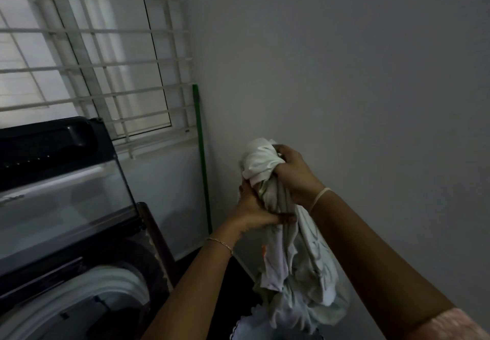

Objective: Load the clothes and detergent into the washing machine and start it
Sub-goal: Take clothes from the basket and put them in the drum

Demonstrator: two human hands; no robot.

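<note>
A bundle of pale white and grey-green clothes hangs in the air to the right of the washing machine. My right hand grips the top of the bundle. Just below it, my left hand grips the gathered cloth. The top-loading washing machine stands at lower left with its glass lid raised. Its white drum rim shows below. No detergent is in view.
A barred window fills the upper left above the machine. A green pole leans in the corner against the grey wall. A white scalloped edge shows under the hanging clothes at the bottom.
</note>
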